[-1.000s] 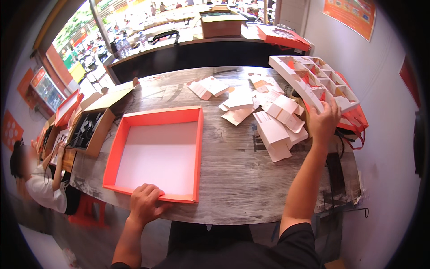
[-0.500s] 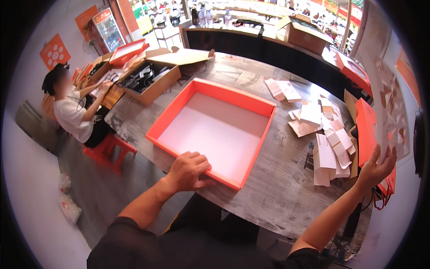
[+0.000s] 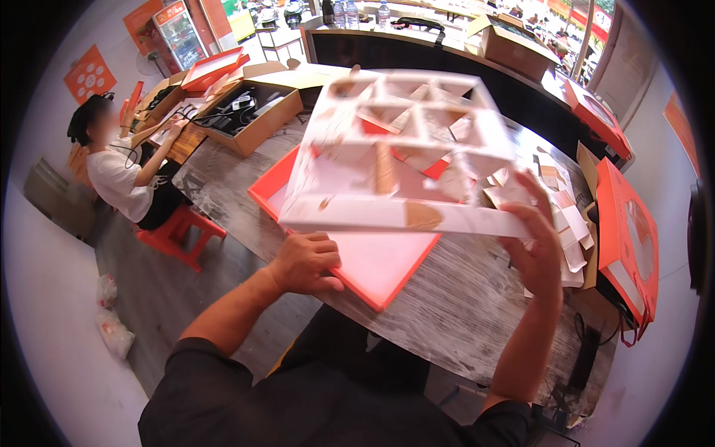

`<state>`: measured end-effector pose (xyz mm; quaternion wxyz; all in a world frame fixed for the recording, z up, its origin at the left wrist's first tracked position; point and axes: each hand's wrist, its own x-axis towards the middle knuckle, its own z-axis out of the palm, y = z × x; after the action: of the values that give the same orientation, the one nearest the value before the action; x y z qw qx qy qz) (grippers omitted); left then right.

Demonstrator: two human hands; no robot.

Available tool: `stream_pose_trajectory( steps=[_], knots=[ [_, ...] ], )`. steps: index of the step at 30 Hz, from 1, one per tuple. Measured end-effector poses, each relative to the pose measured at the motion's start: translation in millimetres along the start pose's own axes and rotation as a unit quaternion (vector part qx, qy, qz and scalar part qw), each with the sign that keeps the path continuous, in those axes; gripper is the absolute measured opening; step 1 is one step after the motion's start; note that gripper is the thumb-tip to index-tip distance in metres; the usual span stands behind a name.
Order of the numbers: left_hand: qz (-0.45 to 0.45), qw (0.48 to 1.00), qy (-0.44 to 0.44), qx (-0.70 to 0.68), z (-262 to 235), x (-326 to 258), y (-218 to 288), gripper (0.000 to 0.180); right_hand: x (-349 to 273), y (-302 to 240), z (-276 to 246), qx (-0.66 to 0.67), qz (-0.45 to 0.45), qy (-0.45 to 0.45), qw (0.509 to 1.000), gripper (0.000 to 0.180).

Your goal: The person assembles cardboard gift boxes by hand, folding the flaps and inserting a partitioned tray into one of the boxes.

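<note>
Over the table, my right hand (image 3: 538,242) grips one side of a white cardboard divider insert (image 3: 350,211) with several open compartments, some with brown tape-like patches. The insert is slightly blurred and tilted above a shallow red box with a white bottom (image 3: 380,262), hiding most of its far half. At the near edge of that box, my left hand (image 3: 305,262) is closed on the rim, knuckles up.
Flattened white cartons (image 3: 572,223) lie on the right of the table (image 3: 439,320). A red box with a round window (image 3: 629,223) stands beyond them. At left, a person (image 3: 123,167) sits on a red stool (image 3: 182,232) by an open brown carton of black items (image 3: 249,123).
My right hand has brought the divider insert from the far right to above the red box. The box has turned slightly and shifted left with my left hand on its rim.
</note>
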<state>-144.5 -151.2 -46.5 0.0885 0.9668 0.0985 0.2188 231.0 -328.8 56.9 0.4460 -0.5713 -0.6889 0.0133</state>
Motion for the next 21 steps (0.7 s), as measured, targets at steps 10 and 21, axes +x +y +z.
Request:
stream_pose_trajectory(
  steps=[10, 21],
  knots=[
    [-0.015, 0.998, -0.018, 0.056, -47.0, -44.0, -47.2, 0.033, 2.7, 20.4, 33.3, 0.154, 0.002, -0.179, 0.972, 0.050],
    [-0.281, 0.907, 0.268, -0.164, 9.9, -80.6, -9.1, 0.057, 3.6, 12.3, 43.0, 0.145, 0.006, -0.203, 0.969, 0.054]
  ],
)
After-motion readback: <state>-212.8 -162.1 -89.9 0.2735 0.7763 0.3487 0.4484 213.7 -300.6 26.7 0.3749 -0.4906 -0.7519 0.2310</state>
